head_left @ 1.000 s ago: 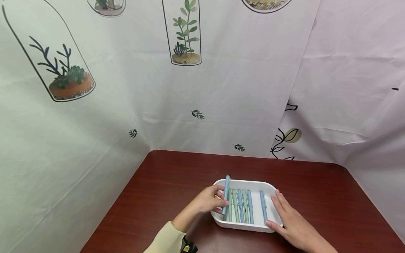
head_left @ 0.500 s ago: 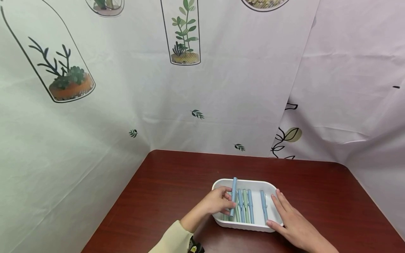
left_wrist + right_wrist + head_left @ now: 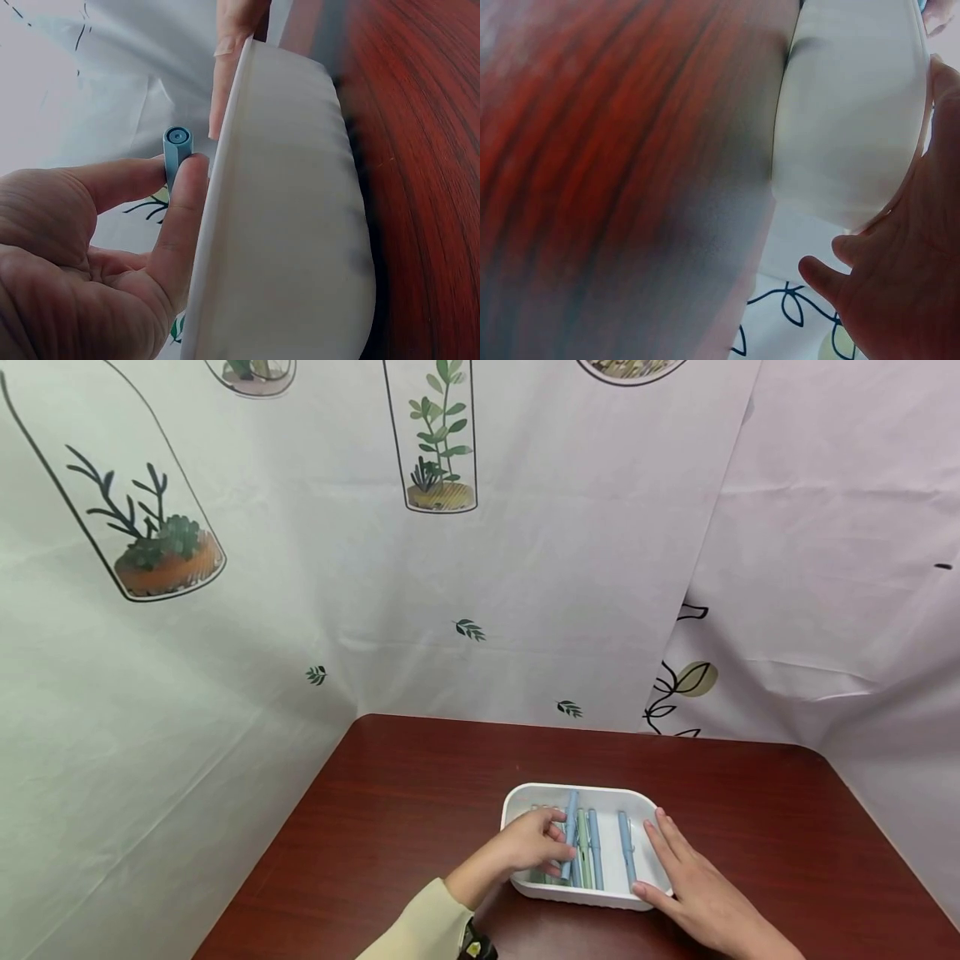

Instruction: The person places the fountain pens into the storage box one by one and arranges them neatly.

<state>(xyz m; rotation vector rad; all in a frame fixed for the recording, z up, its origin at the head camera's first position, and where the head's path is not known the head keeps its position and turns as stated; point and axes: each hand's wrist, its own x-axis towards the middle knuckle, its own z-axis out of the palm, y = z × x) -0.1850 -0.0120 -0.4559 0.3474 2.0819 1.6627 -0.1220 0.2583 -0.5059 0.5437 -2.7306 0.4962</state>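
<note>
My left hand (image 3: 531,842) pinches a light blue pen (image 3: 571,828) over the white tray (image 3: 611,868), thumb on one side and fingers on the other. In the left wrist view, the end of this blue pen (image 3: 178,138) points toward the camera, beside the tray's rim. Below it several pens lie side by side in the tray, among them a green pen (image 3: 585,852) and a blue pen (image 3: 596,852); my hand partly covers those at the left. A separate blue pen (image 3: 626,843) lies toward the right end. My right hand (image 3: 693,893) rests on the tray's right rim, fingers extended.
The tray stands on a dark red wooden table (image 3: 420,793). A white cloth (image 3: 525,593) printed with plants hangs behind the table and at its sides. A dark band with a camera (image 3: 476,943) is on the left wrist, below a pale yellow sleeve (image 3: 427,922).
My left hand has moved to the right across the tray with the blue pen and lowered it among the other pens. The right hand has stayed at the tray's right rim.
</note>
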